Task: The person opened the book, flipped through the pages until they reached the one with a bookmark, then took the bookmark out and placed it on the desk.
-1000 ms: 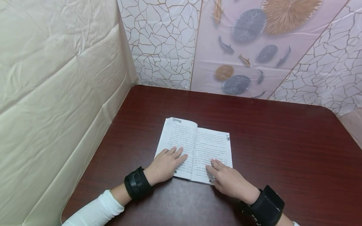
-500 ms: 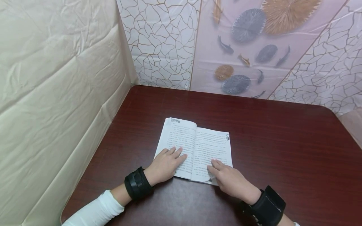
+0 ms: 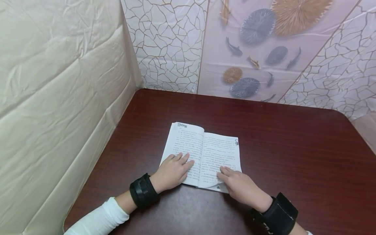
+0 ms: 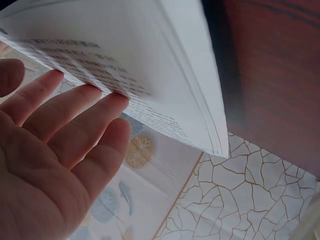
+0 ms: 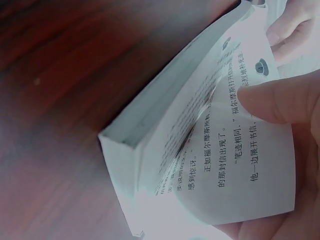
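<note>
An open book (image 3: 220, 147) lies on the table, its printed pages facing up. My left hand (image 3: 171, 171) rests on the left page, fingers spread and fairly straight; in the left wrist view its fingertips touch the print. At the lower right corner of the book, my right hand (image 3: 241, 186) pinches a page (image 5: 235, 165). The right wrist view shows the thumb (image 5: 280, 100) on the printed side and the other fingers behind the sheet. That page bows up from the thick stack beneath, baring part of the page under it.
The dark red wooden table (image 3: 293, 156) extends around the book. A cream padded wall (image 3: 64, 98) runs along its left side, and a patterned sheet (image 3: 170, 45) hangs behind the far edge. Both wrists wear black bands (image 3: 144, 190).
My right hand has shifted slightly right, and the lower corner of the right page has lifted and curled with it. The left hand stays on the left page.
</note>
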Available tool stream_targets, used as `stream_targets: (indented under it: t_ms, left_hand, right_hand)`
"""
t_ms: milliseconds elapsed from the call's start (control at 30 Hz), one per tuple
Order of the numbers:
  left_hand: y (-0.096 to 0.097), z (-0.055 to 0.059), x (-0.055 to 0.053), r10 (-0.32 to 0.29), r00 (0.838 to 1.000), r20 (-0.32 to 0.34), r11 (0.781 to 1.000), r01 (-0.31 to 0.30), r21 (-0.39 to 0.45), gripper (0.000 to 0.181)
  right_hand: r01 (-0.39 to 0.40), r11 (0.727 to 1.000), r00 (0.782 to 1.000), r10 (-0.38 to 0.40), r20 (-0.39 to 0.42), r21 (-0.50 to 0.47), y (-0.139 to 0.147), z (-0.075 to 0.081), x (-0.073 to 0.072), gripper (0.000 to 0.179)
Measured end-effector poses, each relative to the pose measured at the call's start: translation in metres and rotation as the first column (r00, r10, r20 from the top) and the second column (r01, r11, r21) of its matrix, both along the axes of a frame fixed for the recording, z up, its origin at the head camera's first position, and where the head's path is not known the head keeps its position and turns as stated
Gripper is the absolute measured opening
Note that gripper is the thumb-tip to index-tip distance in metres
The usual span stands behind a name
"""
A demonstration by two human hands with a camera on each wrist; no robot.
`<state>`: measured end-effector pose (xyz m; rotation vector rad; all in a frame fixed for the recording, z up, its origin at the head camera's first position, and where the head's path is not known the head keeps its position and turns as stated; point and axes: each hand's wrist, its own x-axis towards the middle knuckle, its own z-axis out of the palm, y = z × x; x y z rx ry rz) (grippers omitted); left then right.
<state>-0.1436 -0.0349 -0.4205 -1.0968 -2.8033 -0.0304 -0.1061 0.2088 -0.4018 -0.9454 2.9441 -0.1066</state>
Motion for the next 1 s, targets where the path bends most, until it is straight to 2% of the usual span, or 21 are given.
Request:
stream_targets:
  t_ms: [300,667,1000]
  left_hand:
    - [0.0004,-0.0011,-0.0007,0.001,1.000,0.012,0.999,-0.001,0.037,0.041]
    - [0.0013,-0.0022,0.0002,-0.001,1.000,-0.016,0.999,0.002,0.042,0.044]
    - [0.0015,-0.0012,0.0006,0.006,1.000,-0.003,0.999,-0.006,0.039,0.046]
  right_hand:
    - [-0.007,1.000,1.000,0.007,-0.006,-0.020,0.0018,0.0000,-0.0020,0.021]
    - [-0.017,0.999,1.000,0.017,-0.012,-0.033,0.0028,0.0021,-0.0034,0.017]
    - [0.013,0.999,1.000,-0.013,-0.016,-0.048,0.0032,0.0057,-0.0016,0.019]
